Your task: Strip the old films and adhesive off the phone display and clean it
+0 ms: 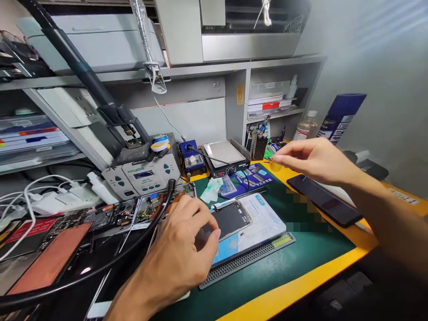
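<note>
My left hand (187, 243) is curled over the left end of an opened phone part (232, 218) with a dark panel and a metal rim. Its thumb and forefinger tips come together, and whatever lies between them is hidden. The phone part rests on a white and blue box (264, 214), which sits on a grey perforated mat (247, 263). To the right, my right hand (310, 158) is raised, thumb and fingers pinched just above a small yellowish container (276, 166). Anything in that pinch is too small to make out.
A black phone (324, 200) lies by the right edge. A hot plate (225, 156), a blue soldering unit (192, 158) and a grey control station (143, 174) stand behind. A black hose (133, 249) crosses the left side over circuit boards. A bottle (306, 127) stands back right.
</note>
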Tool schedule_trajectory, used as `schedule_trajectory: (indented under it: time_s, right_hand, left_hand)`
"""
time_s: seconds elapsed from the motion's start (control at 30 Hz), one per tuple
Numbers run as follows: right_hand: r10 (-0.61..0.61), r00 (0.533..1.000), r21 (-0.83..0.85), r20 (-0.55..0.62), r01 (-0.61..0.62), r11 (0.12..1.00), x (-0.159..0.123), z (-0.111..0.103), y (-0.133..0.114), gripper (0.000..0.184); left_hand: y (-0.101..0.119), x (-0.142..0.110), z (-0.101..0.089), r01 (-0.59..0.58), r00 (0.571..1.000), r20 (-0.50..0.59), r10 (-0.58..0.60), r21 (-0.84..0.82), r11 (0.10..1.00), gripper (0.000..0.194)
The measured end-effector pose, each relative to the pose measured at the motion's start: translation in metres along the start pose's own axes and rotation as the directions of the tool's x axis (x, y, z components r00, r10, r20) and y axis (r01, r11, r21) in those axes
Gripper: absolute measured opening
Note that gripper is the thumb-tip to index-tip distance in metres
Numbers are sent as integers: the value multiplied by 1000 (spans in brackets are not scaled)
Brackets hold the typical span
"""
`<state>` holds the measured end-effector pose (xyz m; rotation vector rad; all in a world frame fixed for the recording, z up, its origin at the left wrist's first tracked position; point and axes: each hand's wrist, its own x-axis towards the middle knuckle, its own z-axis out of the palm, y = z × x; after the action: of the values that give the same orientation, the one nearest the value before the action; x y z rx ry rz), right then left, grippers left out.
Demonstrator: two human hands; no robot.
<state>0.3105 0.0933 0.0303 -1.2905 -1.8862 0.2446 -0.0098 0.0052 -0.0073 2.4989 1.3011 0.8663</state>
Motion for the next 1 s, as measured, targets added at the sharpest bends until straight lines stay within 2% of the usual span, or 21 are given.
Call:
schedule_trajectory:
  time_s: [0.03, 0.1, 0.23, 0.5, 0.63, 0.8, 1.0]
  right_hand:
    - [-12, 997, 36, 82, 9, 999, -9, 11, -4, 34]
    - [-23, 990, 125, 142, 5, 992, -20, 31, -8, 35]
    - [-25, 992, 137, 125, 8, 990, -25, 53, 0, 31]
    - [-37, 995, 116, 93, 26, 993, -29, 50, 14, 26]
    - [-53, 998, 103, 43, 48, 993, -30, 48, 17, 23]
    - [-116, 993, 83, 13, 115, 990, -30, 49, 16, 19]
    - [-175, 984, 71, 37, 172, 983, -33, 49, 9, 14]
  left_hand:
    - [4, -2, 3, -25, 999, 26, 25, -2, 1000, 13]
    - [11, -4, 12, -91, 995, 52, 90, 27, 995, 12]
    - [20, -7, 30, -206, 978, 59, 200, 141, 968, 17]
    - [20, -5, 43, -262, 965, 81, 250, 213, 941, 19]
    - [18, -7, 49, -337, 938, 12, 346, 252, 907, 15]
    - [17, -8, 57, -431, 889, -18, 458, 306, 849, 10]
    - [21, -9, 65, -453, 865, -89, 494, 283, 845, 15]
